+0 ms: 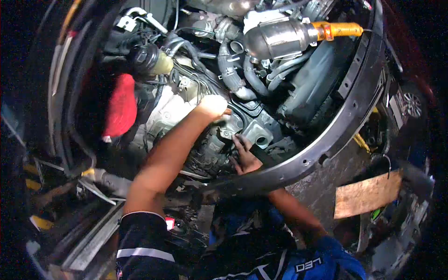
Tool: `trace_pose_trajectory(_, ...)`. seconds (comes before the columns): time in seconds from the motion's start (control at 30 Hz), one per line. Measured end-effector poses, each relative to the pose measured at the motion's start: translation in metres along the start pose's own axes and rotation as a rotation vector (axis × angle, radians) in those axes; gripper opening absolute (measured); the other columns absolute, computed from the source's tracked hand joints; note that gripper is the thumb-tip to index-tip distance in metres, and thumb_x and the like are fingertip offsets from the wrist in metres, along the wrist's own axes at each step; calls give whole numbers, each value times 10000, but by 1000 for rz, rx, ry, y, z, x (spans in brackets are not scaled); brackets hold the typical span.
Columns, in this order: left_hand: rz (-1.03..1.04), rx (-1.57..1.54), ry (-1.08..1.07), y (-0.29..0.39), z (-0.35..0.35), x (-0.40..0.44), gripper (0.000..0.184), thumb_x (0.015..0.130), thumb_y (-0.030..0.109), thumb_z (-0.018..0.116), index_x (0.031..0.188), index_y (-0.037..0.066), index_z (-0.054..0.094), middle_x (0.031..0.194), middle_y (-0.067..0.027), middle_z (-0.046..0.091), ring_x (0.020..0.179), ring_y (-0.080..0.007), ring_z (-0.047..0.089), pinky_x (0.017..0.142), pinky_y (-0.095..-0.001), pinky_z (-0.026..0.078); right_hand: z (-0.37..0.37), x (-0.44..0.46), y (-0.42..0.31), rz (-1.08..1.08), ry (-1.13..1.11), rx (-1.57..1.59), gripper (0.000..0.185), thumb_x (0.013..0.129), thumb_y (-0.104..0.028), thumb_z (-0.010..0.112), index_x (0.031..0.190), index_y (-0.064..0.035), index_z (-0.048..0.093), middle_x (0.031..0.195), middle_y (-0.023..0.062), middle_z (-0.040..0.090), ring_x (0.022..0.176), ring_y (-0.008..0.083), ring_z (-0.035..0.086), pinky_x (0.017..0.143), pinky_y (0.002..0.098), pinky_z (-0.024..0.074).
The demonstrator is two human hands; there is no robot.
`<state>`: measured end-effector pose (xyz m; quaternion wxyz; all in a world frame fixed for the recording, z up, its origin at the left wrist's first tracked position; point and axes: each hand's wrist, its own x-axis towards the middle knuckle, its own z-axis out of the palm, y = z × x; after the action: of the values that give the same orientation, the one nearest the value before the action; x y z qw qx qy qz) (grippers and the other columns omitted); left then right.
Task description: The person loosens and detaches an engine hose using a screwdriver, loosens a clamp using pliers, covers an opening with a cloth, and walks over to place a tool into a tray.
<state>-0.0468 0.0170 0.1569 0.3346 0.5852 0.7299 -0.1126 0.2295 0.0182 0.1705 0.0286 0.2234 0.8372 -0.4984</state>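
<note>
My left hand (213, 107) reaches from the lower left into an engine bay, over pale metal engine parts. Strong glare washes it out, and what its fingers hold, if anything, cannot be made out. Below and right of it is my right hand (247, 155), just inside the curved front bar (303, 162). Its fingers are apart, with fingertips at a metal bracket (228, 134) and nothing visible between them. A light metal part with a round hole (261, 139) lies right of these fingertips.
A caged work lamp (280, 39) with a yellow handle (345, 30) lies across the upper right of the bay. Grey hoses (228, 65) run below it. A red cloth-like item (122, 106) is at the left. A brown board (368, 193) stands outside the bar at lower right.
</note>
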Motion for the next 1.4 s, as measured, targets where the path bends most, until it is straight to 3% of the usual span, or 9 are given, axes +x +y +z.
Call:
trace_pose_trajectory(0.07, 61, 39, -62, 0, -1, 12, 421, 838, 450, 727, 1038, 79, 747, 926, -155, 744, 895, -342, 719, 761, -436, 569, 16, 20, 10, -69, 178, -142, 764, 853, -152, 711, 1523, -52, 355, 1496, 262, 376, 1338, 456, 436, 1101, 467, 388)
trace_pose_trajectory(0.2, 198, -267, -72, -17, 41, 55, 462, 817, 435, 740, 1071, 50, 717, 945, -181, 737, 896, -378, 710, 773, -448, 557, 0, 86, 3, -28, 370, -259, 718, 867, -116, 675, 1502, 3, 362, 1483, 280, 383, 1346, 437, 417, 1115, 498, 363)
trace_pose_trajectory(0.3, 415, -542, -173, -31, 57, 79, 535, 835, 458, 730, 1163, 37, 694, 1016, -183, 738, 896, -293, 709, 796, -412, 545, 6, 111, 16, 82, 392, -523, 663, 889, -204, 643, 1482, -18, 413, 1422, 241, 469, 1367, 404, 400, 1091, 566, 358)
trace_pose_trajectory(0.47, 348, -692, -202, -25, 44, 67, 603, 833, 527, 722, 1167, 25, 707, 1056, -186, 736, 917, -284, 699, 837, -400, 539, 11, 116, 44, 139, 320, -641, 358, 940, -280, 602, 1262, -123, 608, 1049, 121, 620, 991, 318, 604, 857, 545, 452)
trace_pose_trajectory(0.57, 169, -584, -55, -33, 26, 65, 664, 832, 646, 666, 1043, 21, 747, 1035, -206, 732, 954, -352, 700, 860, -417, 538, 8, 115, 51, 315, 304, -659, 357, 937, -304, 623, 1263, -161, 618, 1050, 135, 623, 1008, 328, 599, 835, 531, 452)
trace_pose_trajectory(0.63, -132, -501, -76, -41, 1, 67, 617, 899, 604, 610, 987, 8, 745, 996, -209, 718, 945, -348, 678, 857, -421, 520, 1, 113, 54, 364, 408, -647, 349, 927, -359, 650, 1220, -168, 639, 1059, 145, 628, 1005, 350, 592, 826, 527, 451)
trace_pose_trajectory(0.7, -94, -408, 238, -65, 33, 81, 593, 849, 618, 660, 905, 33, 742, 878, -175, 706, 885, -331, 679, 833, -418, 522, -4, 113, 62, 438, 450, -671, 286, 926, -393, 646, 1116, -178, 643, 1031, 120, 617, 1028, 339, 582, 836, 542, 454)
trace_pose_trajectory(1.1, 111, 36, 820, -33, 61, 82, 327, 876, 404, 695, 856, 85, 624, 748, -87, 637, 706, -268, 667, 620, -400, 525, -9, 122, 78, 725, 457, -510, 387, 923, -360, 566, 1163, -70, 656, 1198, 235, 601, 1199, 449, 515, 1014, 659, 363)
trace_pose_trajectory(1.4, 198, -155, 652, -57, 46, 90, 326, 907, 338, 684, 897, 12, 663, 751, -198, 664, 711, -383, 664, 663, -449, 528, -8, 123, 73, 708, 483, -403, 405, 953, -416, 567, 1257, -164, 660, 1206, 185, 630, 1184, 432, 536, 1004, 663, 359)
